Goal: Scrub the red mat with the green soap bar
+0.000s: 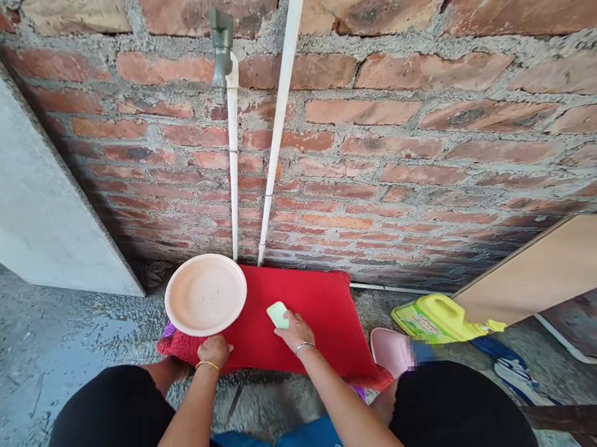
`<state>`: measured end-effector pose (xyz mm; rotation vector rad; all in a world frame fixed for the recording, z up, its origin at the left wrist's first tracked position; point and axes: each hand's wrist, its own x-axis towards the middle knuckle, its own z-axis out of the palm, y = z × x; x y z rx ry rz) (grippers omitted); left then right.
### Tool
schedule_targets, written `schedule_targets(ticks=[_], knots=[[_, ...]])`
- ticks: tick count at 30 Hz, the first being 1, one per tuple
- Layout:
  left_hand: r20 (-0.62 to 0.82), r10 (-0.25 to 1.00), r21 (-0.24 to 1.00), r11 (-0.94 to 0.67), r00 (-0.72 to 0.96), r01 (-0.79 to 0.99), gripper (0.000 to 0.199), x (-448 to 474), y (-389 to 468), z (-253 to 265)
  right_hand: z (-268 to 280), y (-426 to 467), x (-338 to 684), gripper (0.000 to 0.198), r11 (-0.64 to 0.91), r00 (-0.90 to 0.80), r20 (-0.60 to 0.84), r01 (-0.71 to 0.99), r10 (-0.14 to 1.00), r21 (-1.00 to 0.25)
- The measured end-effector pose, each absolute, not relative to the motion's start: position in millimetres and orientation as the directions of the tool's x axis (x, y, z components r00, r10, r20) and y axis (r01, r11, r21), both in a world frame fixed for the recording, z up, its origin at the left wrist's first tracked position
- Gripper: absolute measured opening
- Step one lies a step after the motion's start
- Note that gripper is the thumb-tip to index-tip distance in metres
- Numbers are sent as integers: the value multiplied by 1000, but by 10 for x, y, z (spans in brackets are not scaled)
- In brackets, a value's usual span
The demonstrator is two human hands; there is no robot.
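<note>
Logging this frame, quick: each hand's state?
Left hand: fingers curled at the red cloth; grip can't be told.
Right hand: holding a pale green bar.

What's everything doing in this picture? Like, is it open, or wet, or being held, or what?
Red cloth: spread out, rumpled at its near left corner.
Pale green bar: held at one end.
Right hand: closed on that bar.
Left hand: curled; whether it grips anything is unclear.
Basin: open side up; water inside unclear.
Tap: no stream showing.
Yellow jug: looks capped.
Floor: wet in patches.
</note>
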<state>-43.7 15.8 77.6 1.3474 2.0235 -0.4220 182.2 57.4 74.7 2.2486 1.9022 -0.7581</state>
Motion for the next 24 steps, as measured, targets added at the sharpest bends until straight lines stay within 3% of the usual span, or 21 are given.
schedule_targets(ticks=[3, 5, 9, 12, 15, 17, 21, 24], knots=[[-670, 697, 93, 419, -255, 903, 39, -457, 157, 699, 792, 518, 2109, 46, -370, 261, -423, 907, 868, -201], [-663, 703, 95, 422, -259, 902, 39, -474, 157, 671, 805, 449, 2117, 45, -376, 272, -404, 904, 874, -204], [-658, 709, 103, 418, -254, 902, 38, -538, 153, 637, 775, 219, 1703, 43, -110, 0, -367, 954, 930, -278], [-649, 714, 103, 424, -262, 900, 37, -582, 146, 620, 736, 27, 1320, 44, 123, -242, -373, 941, 896, -315], [-639, 725, 119, 421, -255, 899, 36, -596, 142, 617, 741, -69, 1237, 42, 224, -320, -379, 935, 868, -277], [-646, 724, 126, 414, -242, 901, 37, -590, 145, 618, 778, -59, 1414, 41, 180, -251, -399, 962, 882, -208], [-661, 713, 122, 410, -234, 904, 36, -559, 162, 620, 894, 39, 2043, 45, -82, 55, -460, 996, 886, -39], [-663, 715, 127, 400, -222, 908, 35, -518, 175, 627, 939, 60, 2325, 43, -244, 201, -480, 969, 854, -28]])
